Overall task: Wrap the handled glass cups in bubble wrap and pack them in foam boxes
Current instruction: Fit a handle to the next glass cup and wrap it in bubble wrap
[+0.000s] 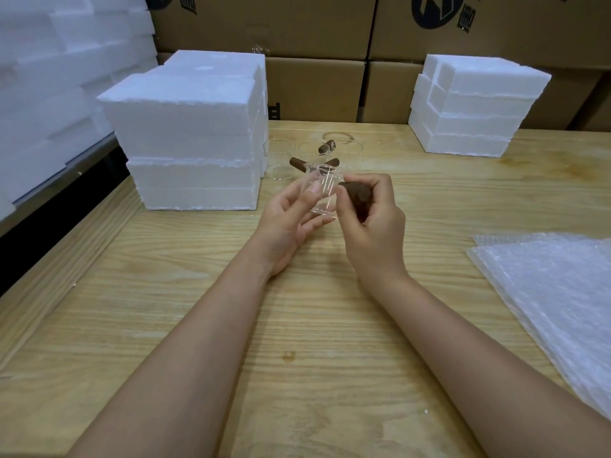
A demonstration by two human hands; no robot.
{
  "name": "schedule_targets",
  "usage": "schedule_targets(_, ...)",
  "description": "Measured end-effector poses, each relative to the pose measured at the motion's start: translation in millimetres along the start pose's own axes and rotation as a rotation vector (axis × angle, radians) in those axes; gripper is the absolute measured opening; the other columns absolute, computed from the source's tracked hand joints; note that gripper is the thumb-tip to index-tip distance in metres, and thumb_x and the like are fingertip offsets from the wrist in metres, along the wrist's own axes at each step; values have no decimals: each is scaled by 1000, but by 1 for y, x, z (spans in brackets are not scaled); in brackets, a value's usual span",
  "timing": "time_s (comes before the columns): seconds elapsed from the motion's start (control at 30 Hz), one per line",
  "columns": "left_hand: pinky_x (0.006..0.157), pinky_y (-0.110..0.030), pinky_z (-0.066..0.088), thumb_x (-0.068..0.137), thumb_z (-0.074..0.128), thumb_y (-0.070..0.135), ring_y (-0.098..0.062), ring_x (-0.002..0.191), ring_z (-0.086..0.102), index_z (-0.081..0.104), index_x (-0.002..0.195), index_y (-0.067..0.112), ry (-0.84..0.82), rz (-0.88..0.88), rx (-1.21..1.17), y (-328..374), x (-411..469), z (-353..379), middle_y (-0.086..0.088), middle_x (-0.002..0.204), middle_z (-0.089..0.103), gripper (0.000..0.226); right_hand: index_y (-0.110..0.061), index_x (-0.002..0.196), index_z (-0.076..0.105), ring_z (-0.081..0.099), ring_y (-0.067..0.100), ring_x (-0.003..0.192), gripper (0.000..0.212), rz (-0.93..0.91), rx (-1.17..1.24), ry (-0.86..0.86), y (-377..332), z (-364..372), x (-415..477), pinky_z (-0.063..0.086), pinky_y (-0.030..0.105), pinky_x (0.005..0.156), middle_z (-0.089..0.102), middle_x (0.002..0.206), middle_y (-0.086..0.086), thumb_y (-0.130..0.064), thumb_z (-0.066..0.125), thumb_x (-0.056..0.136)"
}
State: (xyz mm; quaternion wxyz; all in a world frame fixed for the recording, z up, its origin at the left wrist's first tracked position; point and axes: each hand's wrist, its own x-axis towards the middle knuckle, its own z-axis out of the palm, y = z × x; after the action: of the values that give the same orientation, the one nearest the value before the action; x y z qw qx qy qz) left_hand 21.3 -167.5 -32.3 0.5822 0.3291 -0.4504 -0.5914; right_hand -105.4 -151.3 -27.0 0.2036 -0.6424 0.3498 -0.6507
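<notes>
Holding a clear glass cup (322, 193) in the air above the middle of the wooden surface (297, 325), both hands are engaged, head view. The right hand (370, 219) is curled tightly round the cup's brown handle (358, 195). The left hand (291, 219), palm up, holds the glass body between thumb and gently curved fingers. More handled cups (317, 153) stand just behind on the surface. Stacked foam boxes (188, 127) sit at rear left, a second foam stack (472, 107) at rear right. Bubble wrap sheets (555, 292) lie flat at the right edge. Cardboard cartons (314, 87) line the back.
</notes>
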Motion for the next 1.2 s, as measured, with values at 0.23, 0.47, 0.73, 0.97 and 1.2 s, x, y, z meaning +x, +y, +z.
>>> schedule_targets(0.23, 93, -32, 52, 65, 74, 2, -24, 116, 60, 48, 134, 11, 2, 128, 146, -3, -2, 1, 2, 122, 55, 74, -28, 79, 50, 57, -8, 62, 22, 191, 55, 167, 8, -2, 7, 42, 8, 61, 61, 64, -27, -15, 66, 87)
schedule_targets(0.47, 107, -36, 40, 61, 79, -14, -5, 119, 55, 43, 109, 27, 51, 307, 373, -9, 0, 7, 33, 108, 59, 73, -20, 75, 52, 53, 6, 55, 18, 463, 227, 210, 12, 0, 10, 41, 30, 60, 64, 62, -9, -19, 59, 92)
schedule_targets(0.73, 98, -33, 48, 57, 81, -6, -15, 119, 56, 45, 109, 26, 85, 331, 338, -9, 1, 6, 26, 109, 59, 71, -17, 75, 54, 47, 6, 49, 19, 505, 290, 203, 8, 1, 11, 38, 23, 47, 61, 61, -7, -18, 62, 91)
schedule_targets(0.97, 73, -30, 55, 60, 75, -3, -24, 103, 67, 43, 112, 15, 88, 139, 74, -4, -3, 5, 3, 110, 62, 64, -25, 81, 58, 55, 1, 61, 17, 296, 164, 106, -3, -1, 9, 45, 19, 61, 63, 68, -17, -17, 73, 83)
schedule_targets(1.2, 70, -29, 52, 71, 71, 9, -21, 81, 69, 45, 123, 4, 25, -23, -75, 1, -2, 4, -8, 99, 69, 58, -14, 85, 70, 45, 6, 69, 15, 132, 12, 85, -8, -7, 17, 39, 20, 67, 53, 74, -8, -15, 80, 73)
